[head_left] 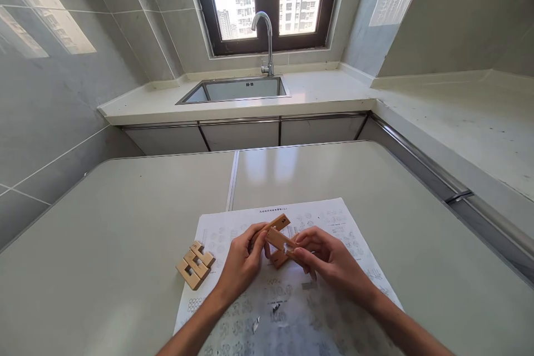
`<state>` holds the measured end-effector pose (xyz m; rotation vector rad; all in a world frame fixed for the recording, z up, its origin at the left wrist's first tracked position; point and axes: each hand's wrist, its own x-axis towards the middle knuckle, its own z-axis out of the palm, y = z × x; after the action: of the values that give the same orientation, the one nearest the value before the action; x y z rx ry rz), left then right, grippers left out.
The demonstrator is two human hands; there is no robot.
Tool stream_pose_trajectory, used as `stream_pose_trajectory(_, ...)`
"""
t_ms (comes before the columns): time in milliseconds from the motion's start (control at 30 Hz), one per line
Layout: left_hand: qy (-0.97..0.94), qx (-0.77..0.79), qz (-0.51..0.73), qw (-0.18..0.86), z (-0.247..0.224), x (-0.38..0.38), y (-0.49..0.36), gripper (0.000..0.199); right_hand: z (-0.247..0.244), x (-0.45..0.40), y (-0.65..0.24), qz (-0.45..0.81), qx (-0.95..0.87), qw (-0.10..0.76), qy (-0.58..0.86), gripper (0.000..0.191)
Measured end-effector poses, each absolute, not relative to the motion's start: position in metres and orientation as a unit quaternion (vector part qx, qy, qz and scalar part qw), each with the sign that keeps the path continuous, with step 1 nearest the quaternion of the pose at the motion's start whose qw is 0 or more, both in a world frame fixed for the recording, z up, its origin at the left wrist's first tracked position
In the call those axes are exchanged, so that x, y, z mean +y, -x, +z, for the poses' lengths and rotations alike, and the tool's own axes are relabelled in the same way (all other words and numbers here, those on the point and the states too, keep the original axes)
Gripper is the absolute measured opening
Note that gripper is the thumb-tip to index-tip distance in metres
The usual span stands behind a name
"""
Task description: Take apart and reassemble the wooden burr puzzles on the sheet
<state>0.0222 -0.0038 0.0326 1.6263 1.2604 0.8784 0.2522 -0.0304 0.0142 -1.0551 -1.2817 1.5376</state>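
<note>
Several flat wooden pieces with notches and printed numbers [278, 237] are held between my two hands above a printed sheet [334, 289]. My left hand [246, 256] pinches the left ends of the pieces, one of which points up to the right and bears a number. On the other side, my right hand [327, 256] grips the right part with thumb and fingers. The pieces cross at angles, and the fingers partly hide how they join. Left of my left hand, notched wooden blocks [196, 265] lie side by side at the sheet's left edge.
The sheet lies on a pale table [104, 233] with a seam [232, 181] running away from me. Beyond it are a counter [325, 88] with a sink [244, 89], a tap [269, 44] and a window. Another counter runs along the right.
</note>
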Motion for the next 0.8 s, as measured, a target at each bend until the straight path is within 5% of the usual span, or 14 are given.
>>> stream_pose_trajectory(800, -0.768, 0.450, 0.332, 0.312, 0.014, -0.009, -0.018, 0.042, 0.022, -0.032, -0.248, 0.614, -0.456, 0.456, 0.454, 0.050)
